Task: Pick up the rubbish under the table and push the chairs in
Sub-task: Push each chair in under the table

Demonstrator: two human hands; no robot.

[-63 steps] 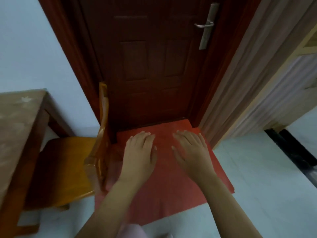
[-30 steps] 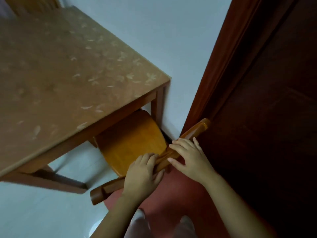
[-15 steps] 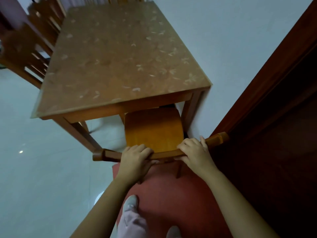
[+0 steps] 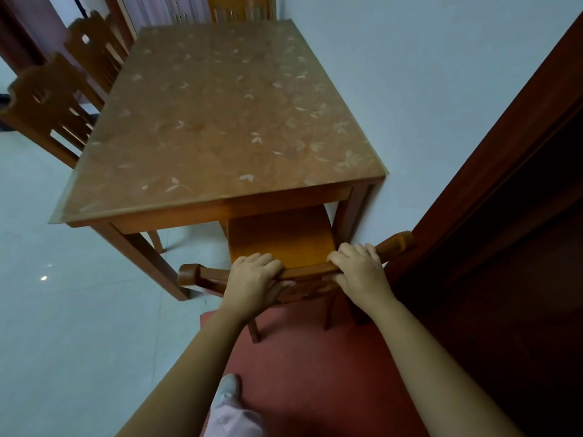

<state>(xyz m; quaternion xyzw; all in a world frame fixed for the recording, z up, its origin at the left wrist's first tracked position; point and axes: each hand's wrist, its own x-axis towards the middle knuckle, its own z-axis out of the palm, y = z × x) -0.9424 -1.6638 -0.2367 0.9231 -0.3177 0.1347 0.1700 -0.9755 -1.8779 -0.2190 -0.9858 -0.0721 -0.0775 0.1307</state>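
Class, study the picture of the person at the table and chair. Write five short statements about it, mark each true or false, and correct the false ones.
1. Both hands grip the top rail of the chair. True: the left hand and the right hand are both closed on it.
2. The chair's seat lies partly under the table. True.
3. Plates stand on the table. False: nothing stands on it.
4. The chair's back legs stand on a green mat. False: the mat is red.
5. Only one chair is in view. False: other chairs stand along the table's left side.
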